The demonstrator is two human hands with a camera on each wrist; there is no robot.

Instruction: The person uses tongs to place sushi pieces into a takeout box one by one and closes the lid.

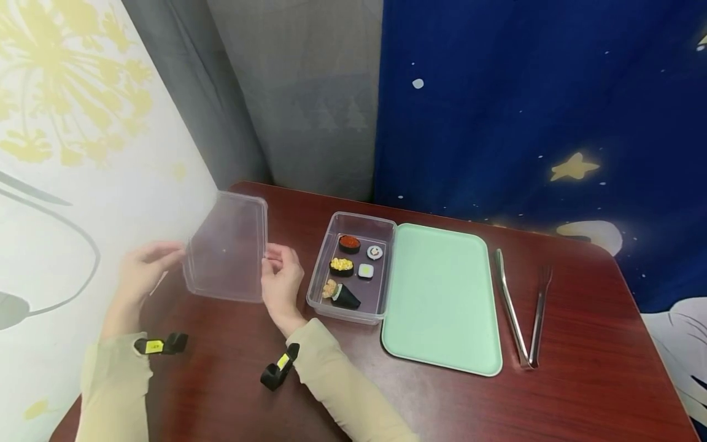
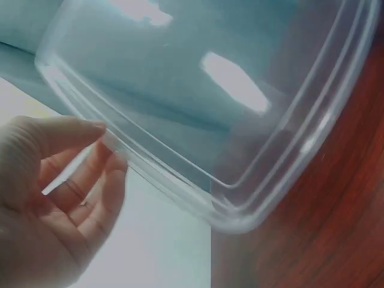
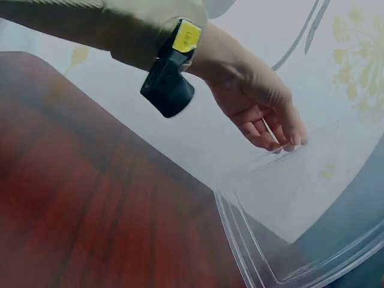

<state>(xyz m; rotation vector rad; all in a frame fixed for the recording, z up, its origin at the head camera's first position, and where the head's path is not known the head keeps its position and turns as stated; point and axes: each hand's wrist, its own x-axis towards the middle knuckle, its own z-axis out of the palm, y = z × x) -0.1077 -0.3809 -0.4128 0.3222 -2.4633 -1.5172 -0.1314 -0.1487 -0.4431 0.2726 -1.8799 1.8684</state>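
A clear plastic lid (image 1: 227, 252) is held up tilted over the left part of the table, its raised rim plain in the left wrist view. My left hand (image 1: 145, 270) pinches its left edge between thumb and fingers (image 2: 111, 180). On the opposite edge my right hand (image 1: 282, 279) grips the lid, fingers bent at the rim. Just right of that hand stands a clear plastic box (image 1: 318, 282) without a cover. Inside lie several sushi pieces, among them an orange-topped one (image 1: 349, 244), a yellow-topped one (image 1: 341, 266) and a black cone-shaped hand roll (image 1: 345, 297).
A pale green tray (image 1: 442, 301) lies against the box's right side. Further right, metal tongs (image 1: 513, 319) rest spread on the dark red table (image 1: 596, 344). A patterned white wall (image 1: 110, 184) borders the left, with curtains (image 1: 486, 110) behind.
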